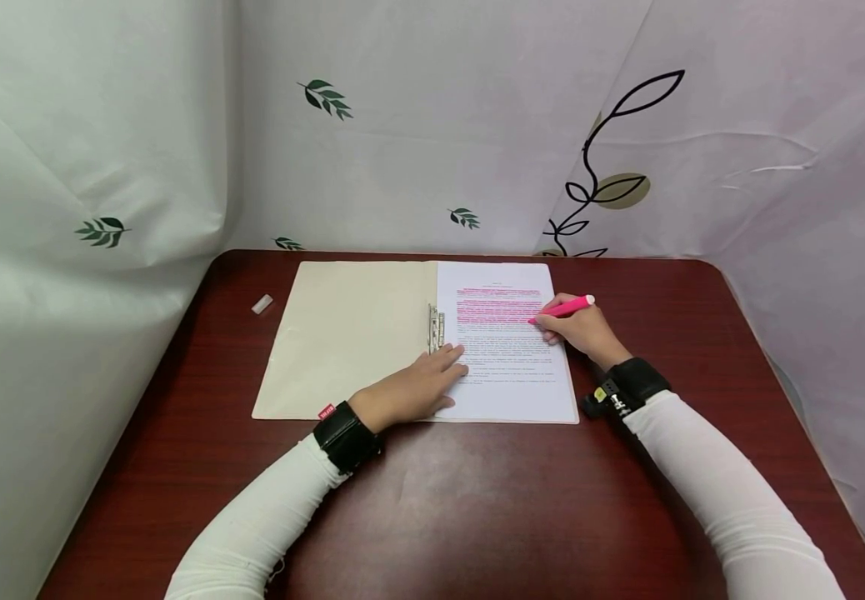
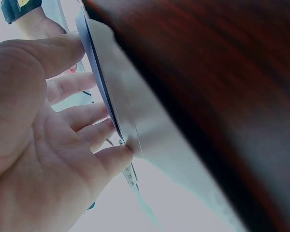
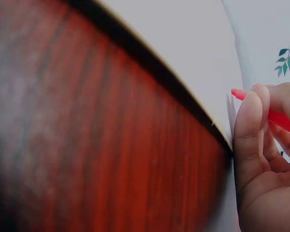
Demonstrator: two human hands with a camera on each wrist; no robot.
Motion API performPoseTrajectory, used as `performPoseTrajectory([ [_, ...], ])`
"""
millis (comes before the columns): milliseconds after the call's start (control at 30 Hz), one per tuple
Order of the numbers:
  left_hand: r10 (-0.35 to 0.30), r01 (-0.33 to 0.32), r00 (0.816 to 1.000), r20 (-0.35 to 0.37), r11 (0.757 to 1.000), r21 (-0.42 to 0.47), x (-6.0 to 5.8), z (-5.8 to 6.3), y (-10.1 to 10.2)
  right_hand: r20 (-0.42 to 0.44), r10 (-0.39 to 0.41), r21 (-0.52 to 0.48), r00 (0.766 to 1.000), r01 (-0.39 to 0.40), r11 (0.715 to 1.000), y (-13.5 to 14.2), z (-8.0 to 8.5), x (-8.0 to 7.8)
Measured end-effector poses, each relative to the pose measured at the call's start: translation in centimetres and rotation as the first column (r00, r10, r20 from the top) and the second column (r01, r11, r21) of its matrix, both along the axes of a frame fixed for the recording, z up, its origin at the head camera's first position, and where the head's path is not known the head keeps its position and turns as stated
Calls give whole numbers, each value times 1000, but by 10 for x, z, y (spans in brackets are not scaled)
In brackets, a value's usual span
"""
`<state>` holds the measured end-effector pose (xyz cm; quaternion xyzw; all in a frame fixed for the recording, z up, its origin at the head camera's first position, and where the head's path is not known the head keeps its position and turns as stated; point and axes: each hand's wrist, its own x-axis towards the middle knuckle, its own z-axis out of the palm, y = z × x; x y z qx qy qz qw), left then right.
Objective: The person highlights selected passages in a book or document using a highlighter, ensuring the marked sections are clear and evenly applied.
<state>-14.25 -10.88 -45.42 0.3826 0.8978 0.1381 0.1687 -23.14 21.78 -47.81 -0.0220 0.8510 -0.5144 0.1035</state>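
Observation:
My right hand [image 1: 581,329] pinches a pink highlighter [image 1: 569,307], its tip at the printed page [image 1: 507,400] near the right end of a text line. Pink marking covers the upper lines of text, while the lower lines are plain. In the right wrist view the highlighter [image 3: 282,121] sits between thumb and fingers. My left hand [image 1: 413,387] rests with spread fingers on the page's lower left part, beside the metal clip [image 1: 436,327]. The page lies on the right side of an open cream folder [image 1: 350,342]. Fingertips of the left hand [image 2: 53,121] touch the paper in the left wrist view.
A small white piece [image 1: 262,304], perhaps an eraser or cap, lies left of the folder on the dark red wooden table [image 1: 477,508]. White cloth [image 1: 402,150] with leaf patterns hangs behind the table and along its sides.

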Motion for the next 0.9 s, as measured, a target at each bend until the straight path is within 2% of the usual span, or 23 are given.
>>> performPoseTrajectory([
  [900, -4, 4, 1000, -8, 1000, 5, -1, -2, 0, -4, -32, -23, 999, 32, 999, 10, 0, 4],
])
